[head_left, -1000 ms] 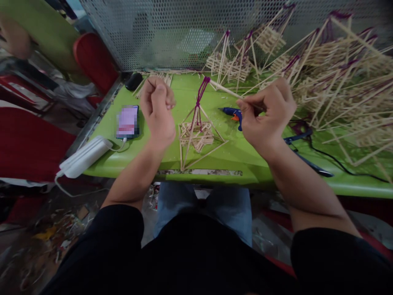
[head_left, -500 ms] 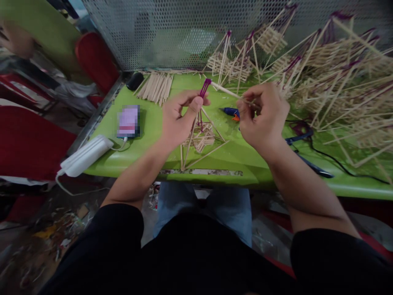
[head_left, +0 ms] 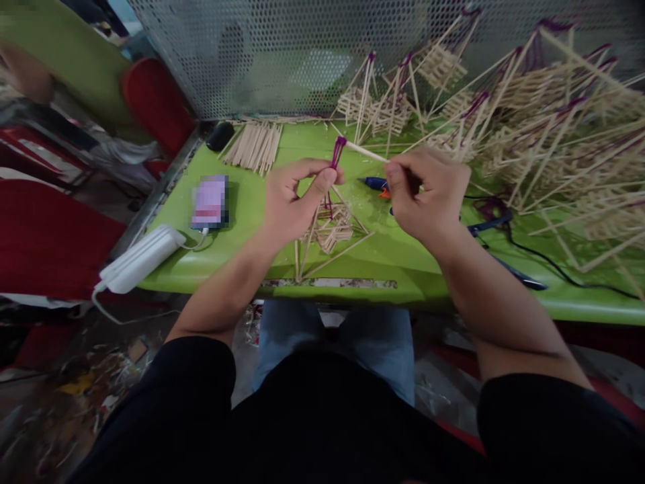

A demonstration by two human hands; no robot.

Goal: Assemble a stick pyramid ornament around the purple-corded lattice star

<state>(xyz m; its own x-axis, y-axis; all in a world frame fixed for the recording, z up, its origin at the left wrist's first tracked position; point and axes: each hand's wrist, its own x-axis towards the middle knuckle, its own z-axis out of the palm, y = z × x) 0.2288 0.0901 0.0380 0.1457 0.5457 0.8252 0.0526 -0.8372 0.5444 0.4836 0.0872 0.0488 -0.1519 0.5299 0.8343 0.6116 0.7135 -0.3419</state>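
My left hand (head_left: 297, 198) pinches the purple string (head_left: 338, 151) between thumb and forefinger, just above the peak of a small stick frame (head_left: 360, 218). Below that hand, a lattice of short sticks (head_left: 331, 228) hangs or rests among the frame's legs; I cannot tell which. My right hand (head_left: 428, 191) is closed on one end of a thin wooden stick (head_left: 367, 152). The stick's other end meets the top loops of the string. Close to my right hand lies a blue glue gun (head_left: 375, 183) with an orange trigger, partly hidden by the fingers.
Several finished stick frames (head_left: 554, 134) crowd the table's right side. Loose sticks (head_left: 254, 146), a black mouse-like object (head_left: 220, 136), a phone (head_left: 209, 202) and a white power bank (head_left: 144, 259) are on the left. Dark-handled pliers (head_left: 519, 274) and a black cord (head_left: 569, 275) lie at right.
My right hand has closed further around the stick, its fingers sliding nearer the string end. The stick and string top have dipped slightly. My left hand keeps its pinch.
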